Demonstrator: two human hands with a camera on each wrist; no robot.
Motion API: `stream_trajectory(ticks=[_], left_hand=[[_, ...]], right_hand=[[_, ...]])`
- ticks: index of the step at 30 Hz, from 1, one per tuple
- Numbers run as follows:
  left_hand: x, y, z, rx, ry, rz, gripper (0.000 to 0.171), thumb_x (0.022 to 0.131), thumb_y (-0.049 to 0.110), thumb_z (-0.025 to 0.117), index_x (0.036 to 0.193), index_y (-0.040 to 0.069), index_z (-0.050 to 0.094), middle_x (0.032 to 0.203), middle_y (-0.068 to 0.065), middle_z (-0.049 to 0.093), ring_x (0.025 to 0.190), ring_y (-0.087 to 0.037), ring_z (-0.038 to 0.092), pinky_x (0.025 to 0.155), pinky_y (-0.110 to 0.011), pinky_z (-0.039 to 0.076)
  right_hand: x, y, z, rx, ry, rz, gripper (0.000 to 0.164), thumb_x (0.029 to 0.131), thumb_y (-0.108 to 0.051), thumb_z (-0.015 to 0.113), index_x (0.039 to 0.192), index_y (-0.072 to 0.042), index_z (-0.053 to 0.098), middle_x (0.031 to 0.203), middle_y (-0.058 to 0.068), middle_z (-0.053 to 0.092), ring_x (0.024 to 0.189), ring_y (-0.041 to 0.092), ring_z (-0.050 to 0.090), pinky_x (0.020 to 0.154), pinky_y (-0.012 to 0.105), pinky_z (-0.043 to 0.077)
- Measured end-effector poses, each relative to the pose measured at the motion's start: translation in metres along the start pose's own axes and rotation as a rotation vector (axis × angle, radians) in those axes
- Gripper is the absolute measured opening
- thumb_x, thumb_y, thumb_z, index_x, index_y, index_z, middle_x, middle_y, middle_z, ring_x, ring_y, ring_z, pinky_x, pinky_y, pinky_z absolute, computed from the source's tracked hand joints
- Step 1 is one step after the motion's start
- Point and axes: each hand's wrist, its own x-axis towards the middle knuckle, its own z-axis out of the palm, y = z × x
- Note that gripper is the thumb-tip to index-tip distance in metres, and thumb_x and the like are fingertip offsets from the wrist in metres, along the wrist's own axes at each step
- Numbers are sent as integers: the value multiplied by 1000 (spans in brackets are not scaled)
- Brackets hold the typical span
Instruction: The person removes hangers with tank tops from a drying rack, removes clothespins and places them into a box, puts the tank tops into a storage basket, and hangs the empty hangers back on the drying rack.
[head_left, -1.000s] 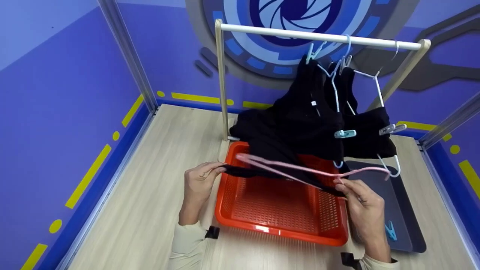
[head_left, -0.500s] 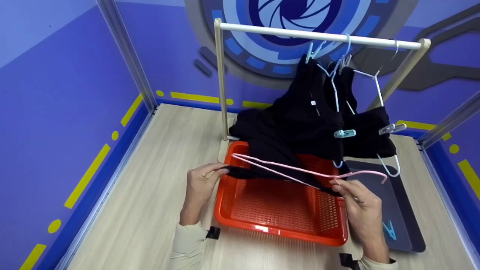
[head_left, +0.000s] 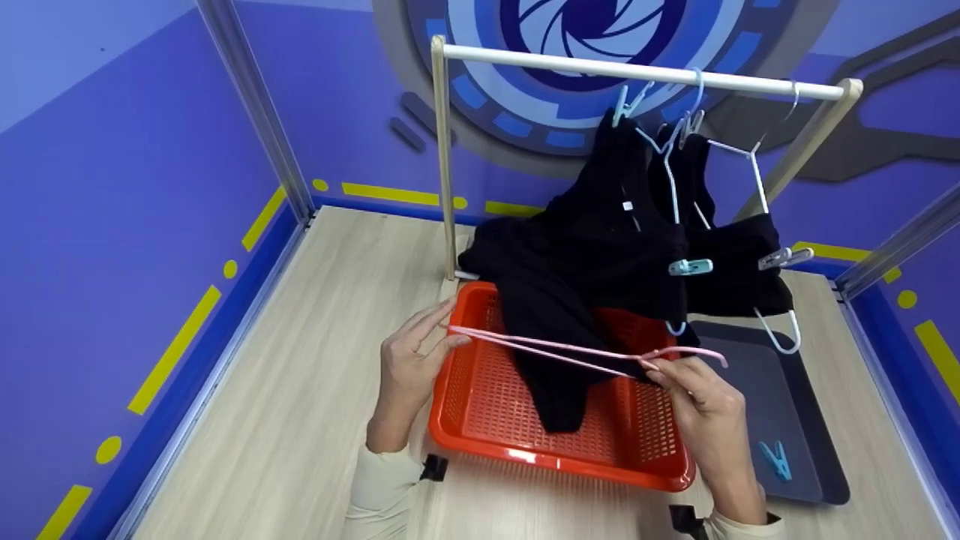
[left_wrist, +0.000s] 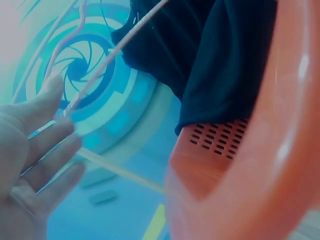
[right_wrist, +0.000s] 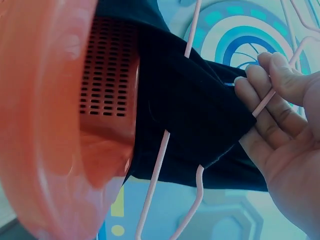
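Note:
A pink clothes hanger (head_left: 555,348) lies nearly level above the red basket (head_left: 551,466). My right hand (head_left: 709,401) pinches it by the neck, below its hook. In the right wrist view, part of a black garment (right_wrist: 200,95) is looped over the hanger beside those fingers. More of this dark cloth drapes down into the basket. My left hand (head_left: 412,356) is at the hanger's other end, thumb and fingers spread apart around the tip. The left wrist view shows those fingers extended and not gripping cloth; whether they touch the hanger I cannot tell.
Behind the basket stands a clothes rack with a white rail (head_left: 562,64). Black garments hang there on a blue hanger (head_left: 670,180) and a white hanger (head_left: 759,184), with clothespins (head_left: 690,268) attached. At the right is a grey tray (head_left: 814,442) holding a blue clothespin (head_left: 776,460).
My left hand has let go of the black garment's strap, which dropped into the basket, and has come to the hanger's left end. My right hand and the hanger have shifted slightly left.

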Motion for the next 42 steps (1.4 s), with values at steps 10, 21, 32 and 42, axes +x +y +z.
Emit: stream_trajectory(ticks=[10, 21, 32, 42], left_hand=[[-4, 18, 19, 60, -222, 105, 28, 81, 5, 89, 108, 5, 84, 102, -4, 81, 95, -21, 76, 89, -42, 61], [-13, 19, 26, 31, -229, 81, 15, 85, 5, 86, 99, 3, 84, 93, -2, 80, 84, -16, 76, 78, -29, 61], [-16, 12, 24, 3, -173, 105, 14, 84, 0, 85, 97, 4, 83, 88, -1, 78, 78, -16, 74, 72, -29, 60], [-15, 12, 20, 21, -164, 67, 11, 85, 2, 85, 96, 4, 83, 90, 1, 79, 82, -15, 75, 75, -29, 61]], right_hand=[[5, -12, 16, -17, -46, 4, 29, 80, 15, 82, 99, -8, 84, 89, 0, 72, 71, 10, 56, 64, 16, 42], [4, -19, 29, 18, -49, 35, 26, 83, 13, 82, 100, -6, 83, 88, 0, 73, 69, 11, 60, 64, 16, 44], [3, -7, 5, -2, -113, 70, 49, 77, 9, 90, 123, -7, 79, 117, 6, 75, 109, 17, 68, 99, 11, 44], [-3, 5, -12, -97, -155, 114, 32, 80, 12, 87, 106, -8, 83, 103, 0, 77, 90, 16, 70, 82, 5, 45]])
